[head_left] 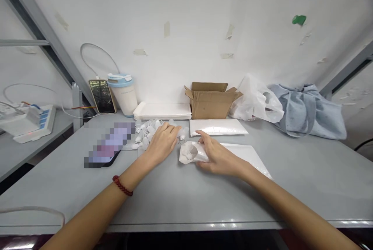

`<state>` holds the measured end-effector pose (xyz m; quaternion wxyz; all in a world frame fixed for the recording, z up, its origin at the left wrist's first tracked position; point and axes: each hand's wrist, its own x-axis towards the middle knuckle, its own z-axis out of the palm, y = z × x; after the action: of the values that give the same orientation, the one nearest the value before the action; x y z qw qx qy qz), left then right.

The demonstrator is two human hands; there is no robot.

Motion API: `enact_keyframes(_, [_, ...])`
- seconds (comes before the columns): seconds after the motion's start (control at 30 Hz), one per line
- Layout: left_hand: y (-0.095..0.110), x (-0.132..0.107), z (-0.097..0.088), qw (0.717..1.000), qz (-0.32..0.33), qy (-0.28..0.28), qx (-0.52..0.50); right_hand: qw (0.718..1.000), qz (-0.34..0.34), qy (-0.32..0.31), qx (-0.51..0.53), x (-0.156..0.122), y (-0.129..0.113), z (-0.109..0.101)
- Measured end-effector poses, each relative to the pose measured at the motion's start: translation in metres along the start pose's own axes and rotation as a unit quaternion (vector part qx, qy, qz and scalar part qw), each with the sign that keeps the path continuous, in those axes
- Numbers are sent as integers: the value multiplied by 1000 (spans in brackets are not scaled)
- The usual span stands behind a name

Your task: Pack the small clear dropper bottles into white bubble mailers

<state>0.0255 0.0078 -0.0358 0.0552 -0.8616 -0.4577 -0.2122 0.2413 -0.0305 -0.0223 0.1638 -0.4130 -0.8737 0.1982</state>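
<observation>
My left hand (162,142) reaches into a pile of small clear plastic pieces (146,132) on the grey table (186,195); its fingers curl over the pieces near the pile's right edge. A red bead bracelet (122,186) is on that wrist. My right hand (217,156) grips a small white open-mouthed bag (190,152), thumb on top, holding it down on the table just right of the pile. A flat white padded pouch (250,156) lies under and behind the right hand.
A second white pouch (218,127) lies behind, with a white tray (162,111) and an open cardboard box (211,101) by the wall. A phone (101,96), a cup (124,93), a plastic bag (256,100) and a blue cloth bag (309,111) stand along the back. A blurred-out flat device (108,145) lies left.
</observation>
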Motion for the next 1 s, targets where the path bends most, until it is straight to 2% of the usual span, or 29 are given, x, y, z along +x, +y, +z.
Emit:
enact_keyframes(0.07, [2, 0, -6, 996, -51, 44, -61, 1000, 6, 0, 2, 0, 2, 0])
enact_keyframes(0.13, [4, 1, -14, 978, -128, 87, -142, 1000, 12, 4, 1, 0, 4, -1])
enact_keyframes(0.2, [7, 1, -23, 946, -180, 109, -247, 1000, 22, 14, -6, 1, 7, -1])
enact_keyframes(0.3, [12, 1, -32, 880, -190, 104, -423, 998, 48, 43, -17, 2, 12, -3])
enact_keyframes(0.37, [14, 1, -33, 850, -199, 90, -480, 996, 64, 60, -17, 3, 15, -4])
enact_keyframes(0.5, [19, 1, -29, 850, -220, 52, -475, 995, 64, 73, -14, 2, 16, -4])
enact_keyframes(0.67, [22, 3, -34, 848, -247, -43, -467, 996, 58, 66, -6, 1, 14, -3])
enact_keyframes(0.87, [16, 3, -37, 836, -264, -50, -479, 997, 51, 64, 4, 1, 10, -5])
enact_keyframes(1.0, [19, 0, -29, 856, -222, -37, -466, 995, 72, 69, 29, 1, 7, -6])
